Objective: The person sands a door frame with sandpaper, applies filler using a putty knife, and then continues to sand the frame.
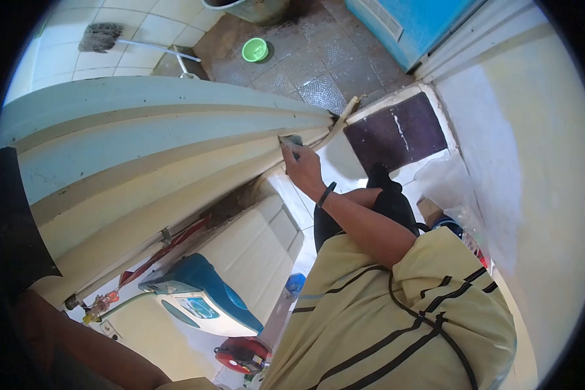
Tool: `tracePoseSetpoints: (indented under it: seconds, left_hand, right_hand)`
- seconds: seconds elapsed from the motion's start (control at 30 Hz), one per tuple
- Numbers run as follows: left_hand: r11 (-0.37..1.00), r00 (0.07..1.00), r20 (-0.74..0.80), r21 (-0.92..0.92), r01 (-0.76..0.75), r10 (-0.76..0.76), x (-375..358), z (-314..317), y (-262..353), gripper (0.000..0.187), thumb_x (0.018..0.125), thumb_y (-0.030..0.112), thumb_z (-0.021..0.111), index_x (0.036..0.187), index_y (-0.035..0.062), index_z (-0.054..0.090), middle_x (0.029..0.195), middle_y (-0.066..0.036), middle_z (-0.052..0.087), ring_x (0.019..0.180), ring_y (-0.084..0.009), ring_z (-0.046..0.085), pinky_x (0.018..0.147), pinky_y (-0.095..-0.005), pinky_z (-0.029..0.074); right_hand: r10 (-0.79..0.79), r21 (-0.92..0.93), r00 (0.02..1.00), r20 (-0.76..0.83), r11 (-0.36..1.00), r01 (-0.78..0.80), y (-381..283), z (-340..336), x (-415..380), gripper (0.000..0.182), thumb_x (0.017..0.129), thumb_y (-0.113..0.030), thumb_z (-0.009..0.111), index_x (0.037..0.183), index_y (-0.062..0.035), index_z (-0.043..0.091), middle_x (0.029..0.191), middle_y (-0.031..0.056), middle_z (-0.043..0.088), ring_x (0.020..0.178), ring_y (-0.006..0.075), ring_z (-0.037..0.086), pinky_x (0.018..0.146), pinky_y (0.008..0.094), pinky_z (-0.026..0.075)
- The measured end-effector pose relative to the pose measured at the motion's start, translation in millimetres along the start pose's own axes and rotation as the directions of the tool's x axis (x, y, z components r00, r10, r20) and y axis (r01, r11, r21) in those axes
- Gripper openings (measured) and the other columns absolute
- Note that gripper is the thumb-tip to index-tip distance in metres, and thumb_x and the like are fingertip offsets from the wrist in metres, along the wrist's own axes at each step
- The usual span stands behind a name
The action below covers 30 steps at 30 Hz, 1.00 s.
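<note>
My right hand, with a dark band on its wrist, reaches to the cream edge of a long door frame painted pale blue and cream. Its fingers are closed on a small grey flat piece, perhaps sandpaper, held against the frame; most of it is covered by the fingers. At the lower left my left forearm stretches up toward the frame, but the hand itself is out of sight. A dark shape lies over the frame at the left edge; I cannot make out what it is.
A white washing machine with a teal panel stands below the frame. Beyond the doorway are a green bowl, a bucket, a mop and a blue door. A dark mat lies near my feet.
</note>
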<state>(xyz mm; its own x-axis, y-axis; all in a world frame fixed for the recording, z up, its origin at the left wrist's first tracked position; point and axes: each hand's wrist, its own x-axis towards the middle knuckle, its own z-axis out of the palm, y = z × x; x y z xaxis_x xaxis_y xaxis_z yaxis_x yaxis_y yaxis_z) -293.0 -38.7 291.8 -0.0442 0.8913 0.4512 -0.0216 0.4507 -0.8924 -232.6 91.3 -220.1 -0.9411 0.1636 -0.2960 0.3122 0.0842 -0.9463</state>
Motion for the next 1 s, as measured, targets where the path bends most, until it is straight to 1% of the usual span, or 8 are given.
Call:
tracePoseSetpoints:
  seconds: [0.13,0.23,0.3,0.37,0.43,0.63,0.83,1.0]
  left_hand:
    - [0.994,0.996,-0.011,0.064,-0.09,0.091,4.2,-0.2,1.4,0.037,0.106,0.029,0.035,0.086,0.0009,0.047,0.079,-0.01,0.042,0.065,-0.0215,0.046,0.055,-0.0373,0.037]
    - [0.958,0.992,0.018,-0.259,0.125,-0.124,-8.3,2.5,4.9,0.035,0.106,0.027,0.037,0.085,0.0007,0.046,0.08,-0.01,0.041,0.067,-0.0232,0.044,0.057,-0.0388,0.036]
    - [0.772,0.768,0.129,0.23,0.592,-0.627,44.7,-3.1,70.6,0.034,0.106,0.025,0.038,0.084,0.0002,0.045,0.082,-0.011,0.042,0.069,-0.0247,0.044,0.057,-0.0399,0.036]
    - [0.792,0.818,0.083,0.326,0.517,-0.569,51.3,-2.4,72.6,0.033,0.105,0.024,0.039,0.084,-0.0004,0.045,0.083,-0.012,0.042,0.071,-0.0257,0.045,0.058,-0.0404,0.035]
    - [0.992,0.993,-0.057,0.075,-0.097,0.102,11.0,4.8,7.3,0.033,0.105,0.023,0.04,0.084,-0.001,0.044,0.085,-0.012,0.042,0.073,-0.0262,0.045,0.059,-0.0404,0.036]
    - [0.997,0.997,-0.039,-0.047,0.064,-0.066,3.5,4.3,8.9,0.033,0.105,0.022,0.042,0.083,-0.0023,0.044,0.084,-0.014,0.042,0.073,-0.0261,0.045,0.063,-0.0393,0.037]
    - [0.994,0.994,-0.054,-0.05,-0.095,0.093,4.3,4.9,-1.6,0.034,0.104,0.022,0.044,0.079,-0.0003,0.046,0.074,-0.011,0.045,0.065,-0.0256,0.046,0.06,-0.0403,0.037]
    - [1.0,0.999,-0.047,-0.026,-0.014,0.013,5.4,4.0,5.4,0.033,0.104,0.021,0.044,0.079,0.0002,0.047,0.073,-0.012,0.046,0.065,-0.0259,0.046,0.059,-0.0415,0.037]
  right_hand:
    - [-0.122,0.011,0.992,-0.032,0.992,0.122,-10.6,-4.1,-7.2,0.035,0.094,-0.03,0.058,0.082,0.001,0.068,0.058,0.0142,0.06,0.055,0.0252,0.06,0.057,0.0375,0.047]
    - [-0.01,0.054,1.0,-0.013,0.998,0.01,-4.3,1.7,-1.2,0.035,0.094,-0.03,0.058,0.082,0.0016,0.068,0.061,0.0154,0.06,0.057,0.0259,0.06,0.057,0.0378,0.047]
    - [0.024,0.026,1.0,0.007,0.999,-0.024,-6.5,1.6,-2.4,0.034,0.094,-0.029,0.058,0.083,0.0016,0.068,0.062,0.0154,0.06,0.057,0.0257,0.06,0.057,0.038,0.047]
    - [-0.091,0.021,0.996,-0.024,0.996,0.091,-14.9,-2.5,-6.3,0.034,0.094,-0.029,0.057,0.083,0.0013,0.068,0.06,0.0153,0.06,0.057,0.0255,0.061,0.058,0.0381,0.047]
    - [-0.142,0.016,0.988,-0.059,0.99,0.143,-13.3,-3.0,-7.2,0.033,0.094,-0.029,0.057,0.083,0.0011,0.069,0.06,0.0154,0.06,0.056,0.0255,0.061,0.058,0.0381,0.047]
    - [-0.045,-0.029,0.999,-0.001,0.999,0.045,3.9,2.1,2.8,0.033,0.093,-0.03,0.057,0.088,0.0008,0.07,0.06,0.0156,0.061,0.056,0.0251,0.061,0.058,0.0381,0.048]
    - [0.113,0.037,0.987,0.112,0.992,-0.118,-2.7,-6.5,3.7,0.029,0.09,-0.025,0.057,0.087,0.0006,0.069,0.076,0.0264,0.061,0.072,0.0442,0.058,0.068,0.0488,0.048]
    - [-0.003,-0.028,1.0,0.026,1.0,0.004,-15.9,3.3,-7.6,0.034,0.093,-0.03,0.058,0.091,0.0015,0.07,0.066,0.019,0.064,0.063,0.0296,0.064,0.063,0.0395,0.048]
